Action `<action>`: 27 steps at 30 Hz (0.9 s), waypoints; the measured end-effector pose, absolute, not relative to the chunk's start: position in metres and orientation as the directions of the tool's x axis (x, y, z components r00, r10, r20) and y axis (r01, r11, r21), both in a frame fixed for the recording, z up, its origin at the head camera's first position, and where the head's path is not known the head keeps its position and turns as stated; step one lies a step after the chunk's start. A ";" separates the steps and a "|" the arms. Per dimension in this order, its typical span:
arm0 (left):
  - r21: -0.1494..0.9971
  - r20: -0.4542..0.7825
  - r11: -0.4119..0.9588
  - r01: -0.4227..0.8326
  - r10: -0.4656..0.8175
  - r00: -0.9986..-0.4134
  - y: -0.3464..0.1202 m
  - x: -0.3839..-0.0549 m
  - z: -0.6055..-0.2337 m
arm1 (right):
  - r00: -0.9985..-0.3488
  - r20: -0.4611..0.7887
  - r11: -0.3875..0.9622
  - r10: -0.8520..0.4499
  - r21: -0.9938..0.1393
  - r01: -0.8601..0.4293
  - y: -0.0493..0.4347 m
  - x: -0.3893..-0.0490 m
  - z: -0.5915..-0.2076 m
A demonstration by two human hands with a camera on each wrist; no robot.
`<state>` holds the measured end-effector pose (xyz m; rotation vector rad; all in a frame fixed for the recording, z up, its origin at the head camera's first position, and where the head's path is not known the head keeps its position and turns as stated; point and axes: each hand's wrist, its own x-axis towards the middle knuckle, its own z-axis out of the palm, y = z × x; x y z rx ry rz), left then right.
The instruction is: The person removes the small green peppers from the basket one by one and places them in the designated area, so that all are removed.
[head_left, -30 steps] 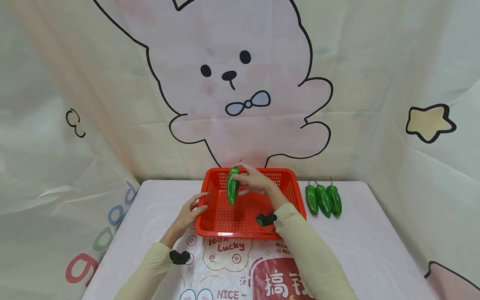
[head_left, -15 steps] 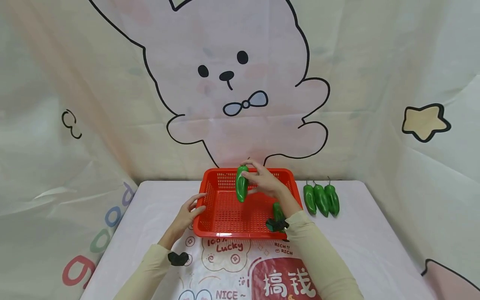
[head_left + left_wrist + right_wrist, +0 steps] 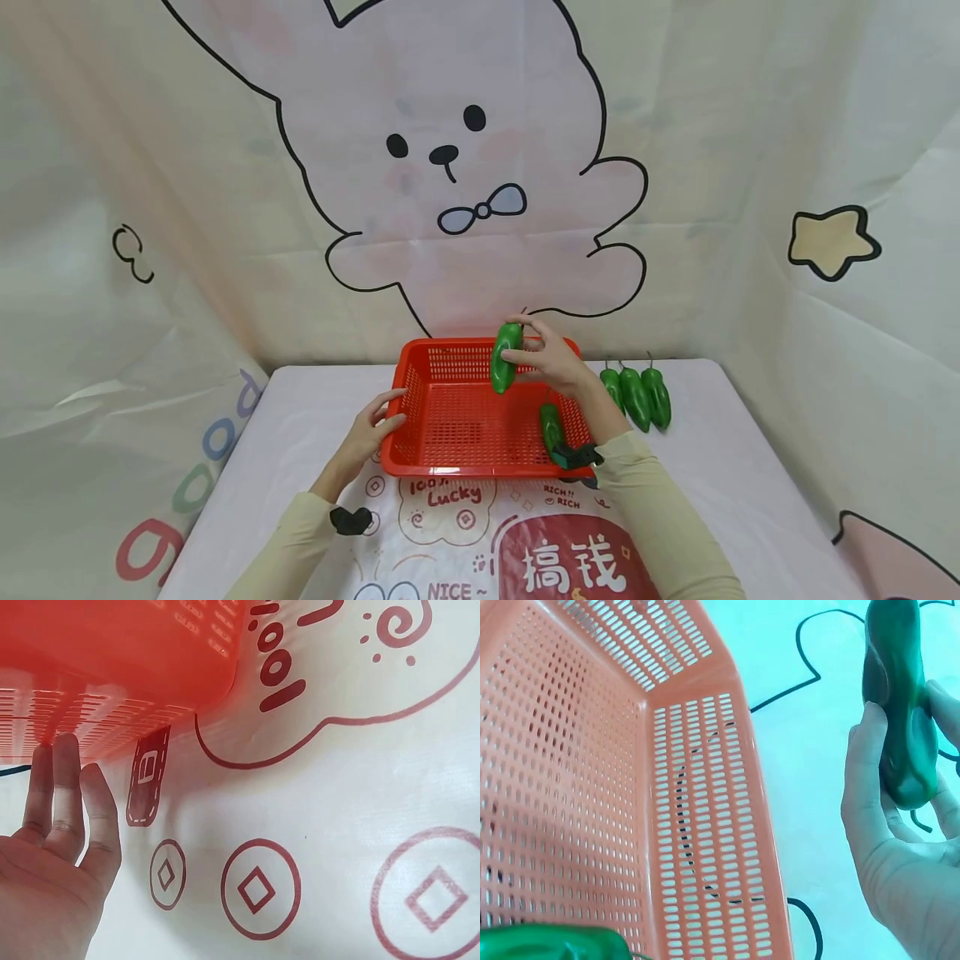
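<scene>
My right hand (image 3: 551,362) pinches a green chili pepper (image 3: 506,358) between thumb and fingers, its stem up, above the back right of a red plastic basket (image 3: 450,433). In the right wrist view this pepper (image 3: 900,697) hangs upright beside the basket's rim, fingers on both sides of it. A second green chili pepper (image 3: 551,425) lies inside the basket along the right side, partly covered by the right wristband. My left hand (image 3: 369,433) rests its extended fingers against the basket's left side; in the left wrist view the fingertips (image 3: 66,746) meet the perforated wall.
To the right of the basket, three green chili peppers (image 3: 636,400) lie side by side on the white table, one partly behind my right arm. The printed tablecloth (image 3: 450,533) shows in front. A cartoon backdrop (image 3: 480,275) hangs close behind the basket.
My right hand has carried the held pepper rightward over the basket. As the right forearm shifted, the pepper inside came into view. The left hand stays at the basket's left side.
</scene>
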<state>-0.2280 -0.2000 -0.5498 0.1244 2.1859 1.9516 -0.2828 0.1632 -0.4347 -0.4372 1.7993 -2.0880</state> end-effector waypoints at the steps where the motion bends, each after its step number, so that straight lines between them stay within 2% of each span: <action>1: 0.990 -0.099 0.118 -0.075 0.204 -0.974 -0.200 -0.228 -0.550 | -0.891 0.007 -0.127 -0.453 -0.990 0.057 0.165 -0.282 -0.434; 13: 0.989 -0.102 0.123 -0.078 0.206 -0.973 -0.199 -0.227 -0.549 | -0.890 0.070 -0.049 -0.451 -0.997 -0.054 0.191 -0.265 -0.424; 27: 0.989 -0.106 0.119 -0.084 0.195 -0.975 -0.199 -0.228 -0.550 | -0.926 0.084 -0.006 -0.369 -0.996 -0.088 0.228 -0.245 -0.435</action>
